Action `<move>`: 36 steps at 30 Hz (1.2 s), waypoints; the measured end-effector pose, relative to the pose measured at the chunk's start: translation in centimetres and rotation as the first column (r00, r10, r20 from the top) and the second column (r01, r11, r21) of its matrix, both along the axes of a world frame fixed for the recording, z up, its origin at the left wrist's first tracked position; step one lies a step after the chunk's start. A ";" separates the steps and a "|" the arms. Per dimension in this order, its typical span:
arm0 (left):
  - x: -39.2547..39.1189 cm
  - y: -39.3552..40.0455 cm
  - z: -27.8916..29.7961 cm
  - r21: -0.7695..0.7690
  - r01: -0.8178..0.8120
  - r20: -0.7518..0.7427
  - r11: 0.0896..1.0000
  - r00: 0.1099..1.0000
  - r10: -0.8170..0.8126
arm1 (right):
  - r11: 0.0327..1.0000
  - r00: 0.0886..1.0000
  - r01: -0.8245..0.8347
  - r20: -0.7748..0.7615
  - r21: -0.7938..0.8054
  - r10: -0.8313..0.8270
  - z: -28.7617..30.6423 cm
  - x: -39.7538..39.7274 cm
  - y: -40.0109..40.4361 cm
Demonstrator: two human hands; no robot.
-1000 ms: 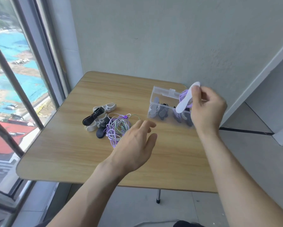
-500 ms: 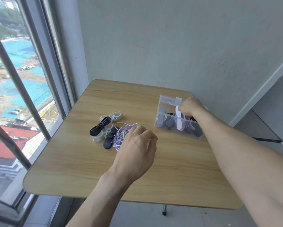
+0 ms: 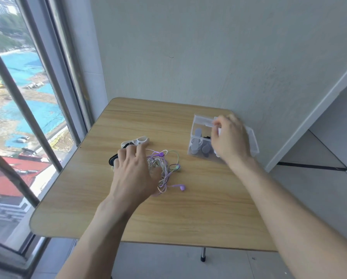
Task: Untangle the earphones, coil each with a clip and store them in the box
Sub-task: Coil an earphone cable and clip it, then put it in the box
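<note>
Where the window (image 3: 17,117) fills the left of the frame, the wooden table (image 3: 188,208) takes the centre. Left hand (image 3: 134,174) lies palm down at frame centre, fingers loosely spread over black and white clips (image 3: 138,140); tangled earphones (image 3: 164,168) lie under and just right of its thumb. Clear box (image 3: 198,135), centre right, holds grey clips. Right hand (image 3: 231,139) hovers over the box, fingers curled; whether they pinch anything cannot be told.
</note>
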State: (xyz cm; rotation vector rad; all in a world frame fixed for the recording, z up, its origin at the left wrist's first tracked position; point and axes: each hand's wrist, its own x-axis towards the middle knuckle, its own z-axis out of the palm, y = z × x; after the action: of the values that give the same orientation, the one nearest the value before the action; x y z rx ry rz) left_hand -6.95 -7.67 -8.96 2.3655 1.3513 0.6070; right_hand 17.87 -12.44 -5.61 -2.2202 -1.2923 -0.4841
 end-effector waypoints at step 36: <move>-1.2 0.1 1.8 -0.171 -0.029 0.407 0.985 0.908 0.098 | 0.993 0.805 -0.030 -0.591 -0.112 -0.042 -4.5 -3.1 -8.3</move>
State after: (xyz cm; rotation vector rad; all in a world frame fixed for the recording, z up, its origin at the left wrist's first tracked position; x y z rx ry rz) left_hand -8.13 -7.54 -7.20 1.9271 1.2325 0.9209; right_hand 14.73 -20.73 -10.13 -2.2037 -0.9822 0.2929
